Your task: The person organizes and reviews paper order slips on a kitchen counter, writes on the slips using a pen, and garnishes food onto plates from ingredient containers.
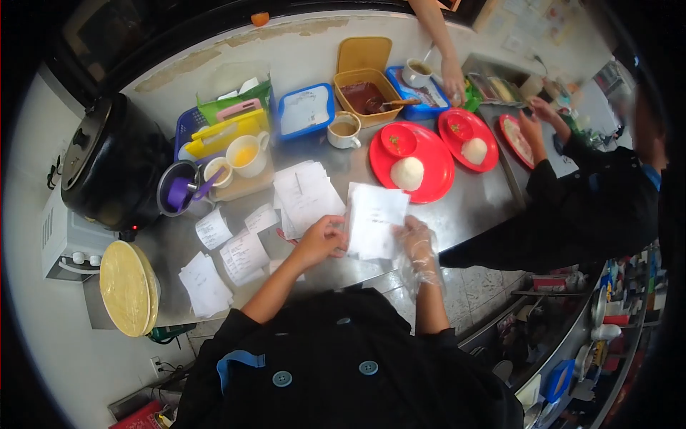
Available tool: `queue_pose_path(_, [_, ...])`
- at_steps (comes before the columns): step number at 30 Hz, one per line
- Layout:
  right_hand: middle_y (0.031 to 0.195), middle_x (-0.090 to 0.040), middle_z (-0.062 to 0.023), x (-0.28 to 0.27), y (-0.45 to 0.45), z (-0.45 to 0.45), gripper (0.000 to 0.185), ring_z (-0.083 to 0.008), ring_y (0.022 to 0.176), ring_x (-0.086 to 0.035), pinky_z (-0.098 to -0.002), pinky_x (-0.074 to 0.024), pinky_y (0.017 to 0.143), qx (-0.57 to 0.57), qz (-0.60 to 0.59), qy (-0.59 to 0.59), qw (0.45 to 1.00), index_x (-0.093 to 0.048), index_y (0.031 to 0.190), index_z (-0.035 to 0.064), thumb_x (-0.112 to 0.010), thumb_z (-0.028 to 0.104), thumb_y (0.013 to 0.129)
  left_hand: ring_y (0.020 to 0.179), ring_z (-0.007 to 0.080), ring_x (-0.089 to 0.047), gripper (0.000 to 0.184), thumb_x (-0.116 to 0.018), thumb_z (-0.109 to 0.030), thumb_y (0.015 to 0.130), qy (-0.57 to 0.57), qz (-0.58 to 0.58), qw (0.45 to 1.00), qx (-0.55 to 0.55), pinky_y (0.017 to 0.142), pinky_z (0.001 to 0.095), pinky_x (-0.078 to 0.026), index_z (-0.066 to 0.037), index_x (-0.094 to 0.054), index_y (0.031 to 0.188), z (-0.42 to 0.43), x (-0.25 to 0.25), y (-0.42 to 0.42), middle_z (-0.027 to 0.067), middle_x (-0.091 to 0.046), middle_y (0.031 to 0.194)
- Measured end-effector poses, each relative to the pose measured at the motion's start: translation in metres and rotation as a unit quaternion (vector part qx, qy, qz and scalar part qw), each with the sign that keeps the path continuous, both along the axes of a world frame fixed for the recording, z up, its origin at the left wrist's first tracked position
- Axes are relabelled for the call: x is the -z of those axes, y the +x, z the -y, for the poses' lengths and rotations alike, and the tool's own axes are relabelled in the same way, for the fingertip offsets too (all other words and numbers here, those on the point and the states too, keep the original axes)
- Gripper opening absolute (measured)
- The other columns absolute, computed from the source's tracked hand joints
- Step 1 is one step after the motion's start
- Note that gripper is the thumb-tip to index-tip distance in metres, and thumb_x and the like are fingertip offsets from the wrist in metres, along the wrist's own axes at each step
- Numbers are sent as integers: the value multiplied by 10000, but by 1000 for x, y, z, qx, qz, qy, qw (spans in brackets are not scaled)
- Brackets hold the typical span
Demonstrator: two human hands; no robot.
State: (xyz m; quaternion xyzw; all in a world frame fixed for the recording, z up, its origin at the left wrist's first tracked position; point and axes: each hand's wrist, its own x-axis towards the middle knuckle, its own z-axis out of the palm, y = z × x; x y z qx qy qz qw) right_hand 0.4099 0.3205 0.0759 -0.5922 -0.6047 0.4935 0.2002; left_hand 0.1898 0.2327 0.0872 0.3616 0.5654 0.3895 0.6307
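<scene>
Between my two hands is a stack of white paper slips (376,223), with handwriting on the top one. My left hand (325,239) is bare, its fingers curled at the stack's left edge. On the right edge, my right hand (416,243), in a clear plastic glove, grips the slips with thumb and fingers. Another pile of slips (307,194) lies just left of the stack. Printed receipts (244,256) and more written slips (205,284) are spread on the steel counter (343,275). Behind the stack stands a red plate (436,182) with a white rice mound (407,174) and a small red bowl (398,139).
At left are a black cooker (107,164) and a yellow round lid (127,286). Cups, a sauce tub (364,93) and a blue-rimmed tub (306,111) line the back. A co-worker's arm (439,43) reaches in from the top; another person's hands (536,125) work at right.
</scene>
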Motion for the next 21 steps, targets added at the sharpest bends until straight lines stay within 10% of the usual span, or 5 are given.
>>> queue_pose_path(8, [879, -632, -51, 22, 35, -3, 245, -115, 748, -561, -246, -455, 686, 94, -245, -70, 962, -577, 1047, -40, -571, 23, 810, 827, 169, -613, 315, -537, -138, 868, -32, -17, 999, 9, 657, 278, -524, -27, -476, 1156, 5, 17, -18, 123, -601, 1018])
queue_pose_path(21, [726, -541, 23, 41, -19, 20, 88, -49, 626, -468, -175, -395, 570, 171, -291, -32, 941, -556, 858, 24, -622, 38, 802, 874, 136, -590, 393, -673, -23, 750, 82, 73, 983, -149, 785, 261, -469, 16, -517, 1108, 10, 21, -3, 83, -621, 987])
